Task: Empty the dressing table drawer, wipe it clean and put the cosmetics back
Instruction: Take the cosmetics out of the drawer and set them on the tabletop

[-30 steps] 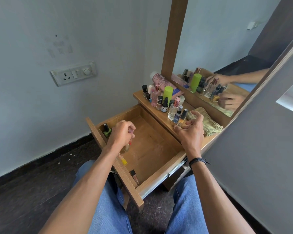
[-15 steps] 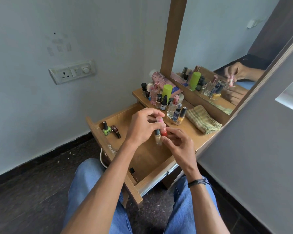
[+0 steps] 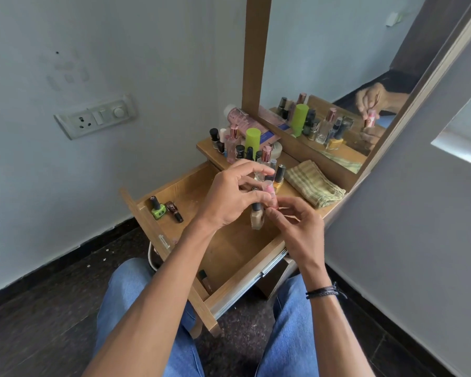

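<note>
Against the grey wall (image 3: 120, 50), cluttered wooden bench (image 3: 205, 147), drawer (image 3: 229, 254) open; left hand (image 3: 229, 202) grips beige polish bottle (image 3: 257, 218), right hand (image 3: 297, 227) pinches pink bottle (image 3: 269, 190).

The drawer (image 3: 144, 221) is matt wood-grain board, its bottom dusted pale, with a shiny metal runner (image 3: 272, 263) along one side. The beige nail polish bottle (image 3: 257, 221) is glossy glass under a smooth black cap; the pink bottle (image 3: 269, 189) is glossy too. The checked cloth (image 3: 314, 186) is coarse woven fabric. The mirror (image 3: 337, 63) is slick glass in a wooden frame.
</note>
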Available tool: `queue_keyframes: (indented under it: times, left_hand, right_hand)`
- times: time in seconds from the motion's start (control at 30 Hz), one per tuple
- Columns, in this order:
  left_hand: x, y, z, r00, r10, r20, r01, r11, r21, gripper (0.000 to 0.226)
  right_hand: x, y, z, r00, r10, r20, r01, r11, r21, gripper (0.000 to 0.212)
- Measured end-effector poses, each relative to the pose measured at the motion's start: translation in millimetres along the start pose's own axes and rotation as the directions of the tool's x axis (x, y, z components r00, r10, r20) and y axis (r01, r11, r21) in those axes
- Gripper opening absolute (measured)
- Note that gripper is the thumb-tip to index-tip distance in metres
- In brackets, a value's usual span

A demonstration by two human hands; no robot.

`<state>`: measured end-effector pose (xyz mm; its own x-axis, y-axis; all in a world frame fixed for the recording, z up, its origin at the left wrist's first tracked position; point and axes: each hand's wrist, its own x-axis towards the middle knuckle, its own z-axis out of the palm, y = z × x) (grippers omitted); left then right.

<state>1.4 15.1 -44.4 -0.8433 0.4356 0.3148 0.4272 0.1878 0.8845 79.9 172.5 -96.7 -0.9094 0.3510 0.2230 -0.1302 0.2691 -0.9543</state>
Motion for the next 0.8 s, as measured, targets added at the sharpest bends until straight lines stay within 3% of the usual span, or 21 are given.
queue_keyframes:
  times: [0.17, 0.3, 0.57, 0.8]
  left_hand:
    - [18.3, -14.3, -2.8, 0.96, 0.078, -0.267, -0.08, 0.997, 0.005, 0.036]
    - [36.6, -31.2, -2.0, 0.894, 0.102, -0.437, -0.077, 0.994, 0.073, 0.035]
    - [60.3, -53.2, 12.1, 0.842, 0.199, -0.501, -0.112, 0.974, 0.197, 0.031]
    - [60.0, -65.6, 23.8, 0.813, 0.231, -0.535, -0.152, 0.97, 0.188, 0.032]
  right_hand:
    - [16.5, 1.6, -10.4, 0.981, 0.01, -0.196, -0.018, 0.999, -0.04, 0.026]
    - [28.1, 4.8, -8.1, 0.974, 0.045, -0.22, -0.061, 0.996, -0.069, 0.021]
    - [30.2, 12.7, 3.9, 0.969, 0.086, -0.232, -0.106, 0.992, -0.072, 0.017]
    - [31.1, 18.1, 1.7, 0.967, 0.079, -0.242, -0.105, 0.99, -0.095, 0.018]
